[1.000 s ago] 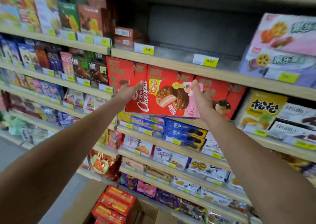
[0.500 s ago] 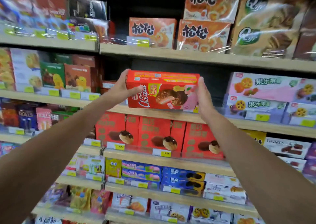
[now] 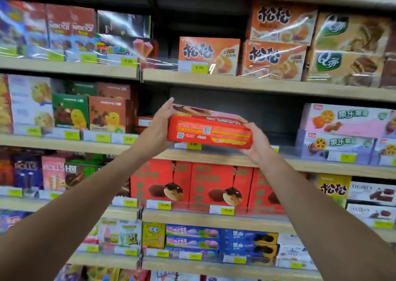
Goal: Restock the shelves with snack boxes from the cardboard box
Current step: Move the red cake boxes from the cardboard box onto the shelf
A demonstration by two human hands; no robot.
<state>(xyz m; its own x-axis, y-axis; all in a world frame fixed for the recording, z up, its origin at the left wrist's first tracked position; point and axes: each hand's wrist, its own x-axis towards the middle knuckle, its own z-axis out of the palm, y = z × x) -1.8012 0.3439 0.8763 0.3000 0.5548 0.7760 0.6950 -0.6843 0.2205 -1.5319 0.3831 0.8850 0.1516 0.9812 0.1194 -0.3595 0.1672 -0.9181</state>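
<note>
A wall of shelves [image 3: 214, 157] fills the view, pale wooden boards stacked one above another and packed with snack cartons. On the board above the hands stand orange boxes [image 3: 209, 53] wrapped in clear film, one alone and two stacked beside it. On the board below stands a row of upright red cartons [image 3: 211, 182] printed with chocolate-topped cakes. To the right, at the level of the hands, a pink box [image 3: 347, 120] lies on top of a purple one; to the left are a green box [image 3: 70, 111] and a brown one, both upright.

Between those two groups the middle shelf has a dark open gap. The red box [image 3: 209, 131] is held right in front of this gap, above the front edge of the board — whether it touches the board cannot be told. It lies nearly flat, its printed front turned upward and its long narrow side, with two QR codes, facing the camera.

Both arms reach up to it. The left hand [image 3: 157, 130] holds the left end, fingers pointing up along it. The right hand [image 3: 257, 145] cups the lower right corner, fingers curled round it.

A yellow price tag [image 3: 194, 144] shows on the shelf edge just under the box.
</note>
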